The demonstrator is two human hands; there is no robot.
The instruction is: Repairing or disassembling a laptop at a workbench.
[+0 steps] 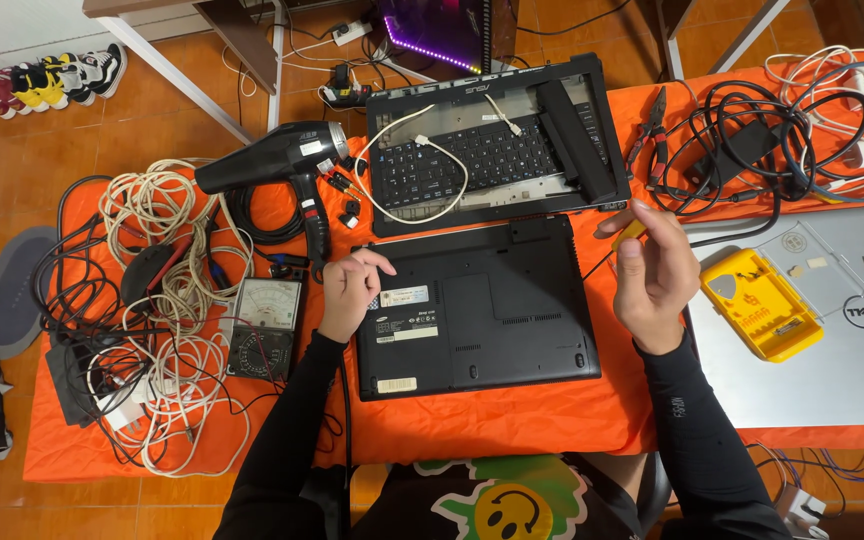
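Observation:
A black laptop [492, 310] lies upside down on the orange cloth [492, 420] in front of me. My left hand [350, 290] rests on its left edge with fingers curled. My right hand [652, 270] hovers just right of the laptop, pinching a small yellow-handled tool [631, 230] between thumb and fingers. Behind the laptop lies a second, partly dismantled laptop shell with its keyboard [487, 160] showing and a white cable [422, 150] draped across it.
A black hair dryer [282, 160] and an analogue multimeter [264, 325] lie left, beside tangled white cables [167, 290]. Pliers [655, 135] and black cables [752, 150] sit back right. A yellow bit case [760, 303] rests on a silver laptop [822, 350].

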